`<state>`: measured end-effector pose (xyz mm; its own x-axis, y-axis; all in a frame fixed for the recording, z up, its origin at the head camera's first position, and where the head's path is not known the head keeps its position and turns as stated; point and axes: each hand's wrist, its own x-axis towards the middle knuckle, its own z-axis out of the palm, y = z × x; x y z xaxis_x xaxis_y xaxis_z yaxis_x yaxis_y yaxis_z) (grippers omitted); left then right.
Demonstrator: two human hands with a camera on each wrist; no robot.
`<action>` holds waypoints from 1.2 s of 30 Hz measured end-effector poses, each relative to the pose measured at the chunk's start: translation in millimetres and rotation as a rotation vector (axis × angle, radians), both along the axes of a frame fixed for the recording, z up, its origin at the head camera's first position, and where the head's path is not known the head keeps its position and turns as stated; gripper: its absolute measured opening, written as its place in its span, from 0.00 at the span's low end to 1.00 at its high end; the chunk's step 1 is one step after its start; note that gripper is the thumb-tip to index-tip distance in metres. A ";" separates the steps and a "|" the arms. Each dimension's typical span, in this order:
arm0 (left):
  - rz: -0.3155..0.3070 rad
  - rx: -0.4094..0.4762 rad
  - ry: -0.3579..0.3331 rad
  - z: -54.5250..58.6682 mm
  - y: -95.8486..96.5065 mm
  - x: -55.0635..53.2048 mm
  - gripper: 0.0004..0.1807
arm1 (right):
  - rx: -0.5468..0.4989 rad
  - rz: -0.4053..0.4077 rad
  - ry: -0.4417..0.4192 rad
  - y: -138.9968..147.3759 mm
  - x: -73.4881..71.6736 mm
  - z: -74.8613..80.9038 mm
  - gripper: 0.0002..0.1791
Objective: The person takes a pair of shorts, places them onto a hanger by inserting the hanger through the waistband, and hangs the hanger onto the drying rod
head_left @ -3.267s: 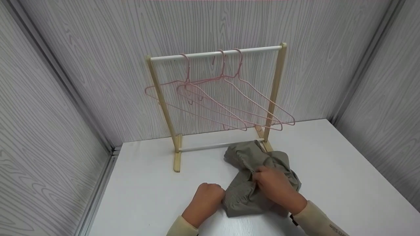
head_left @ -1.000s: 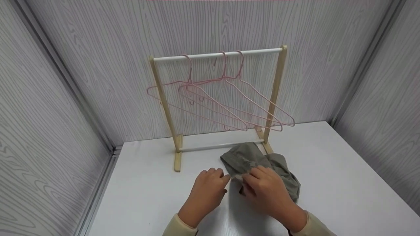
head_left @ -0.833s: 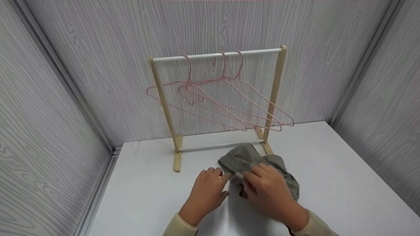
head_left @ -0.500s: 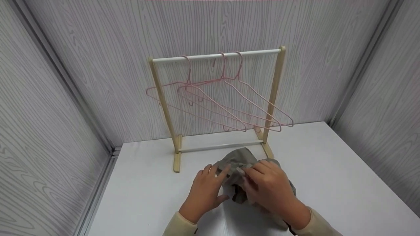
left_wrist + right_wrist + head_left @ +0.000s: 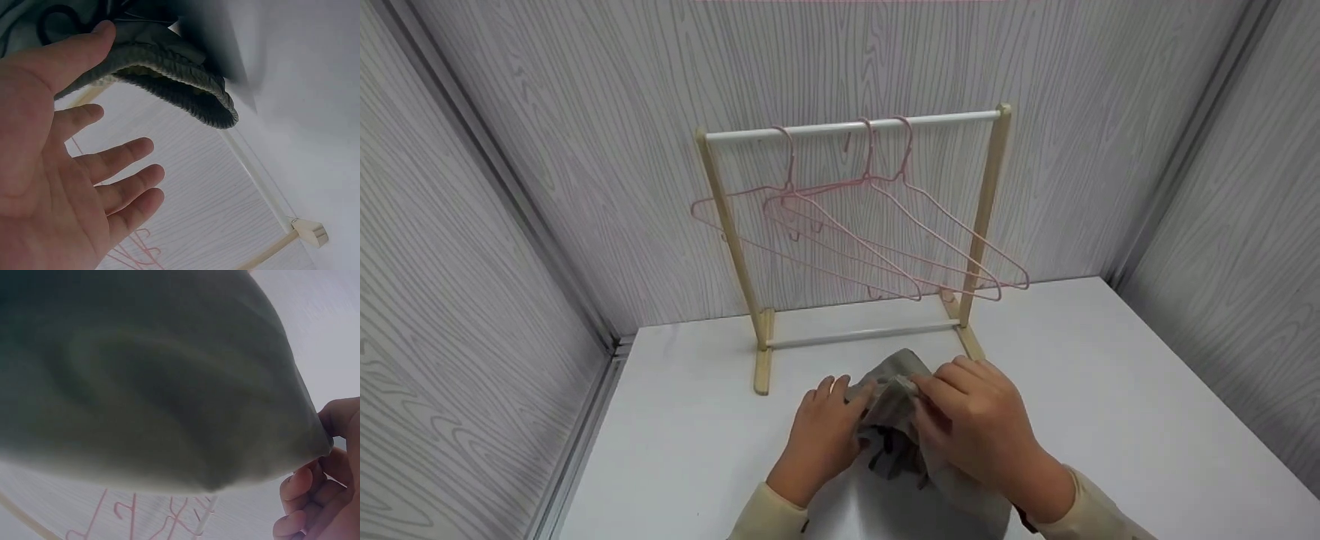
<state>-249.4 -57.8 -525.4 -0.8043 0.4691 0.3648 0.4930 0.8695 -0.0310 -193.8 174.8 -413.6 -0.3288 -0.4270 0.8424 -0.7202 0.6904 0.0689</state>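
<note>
Grey-green pants with a gathered elastic waistband are bunched between the two hands, partly lifted off the table. A dark drawstring loops near the waistband in the left wrist view. My right hand pinches an edge of the cloth between thumb and fingers; in the right wrist view the fabric stretches away from that pinch. At the other side my left hand has its fingers spread, the thumb lying against or close to the cloth. The right forearm hides part of the pants.
Behind the hands stands a small wooden rack with a white top rail. Pink hangers hang from it, their lower corners reaching forward. The white table is enclosed by grey wood-patterned panels.
The pants have been drawn toward the person and raised, away from the rack's right foot. My left hand has gone from curled at the cloth's edge to spread fingers. The right still pinches.
</note>
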 end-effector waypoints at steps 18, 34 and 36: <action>-0.016 0.028 -0.012 -11.3 -7.7 -6.9 0.23 | -0.027 0.040 0.033 1.9 0.9 21.0 0.08; -0.026 0.022 0.025 -14.6 -16.3 -7.7 0.14 | -0.083 0.060 0.051 9.4 0.6 35.4 0.09; -0.019 0.022 0.011 -13.5 -18.1 -7.8 0.14 | -0.087 0.055 0.053 11.4 -0.7 35.9 0.09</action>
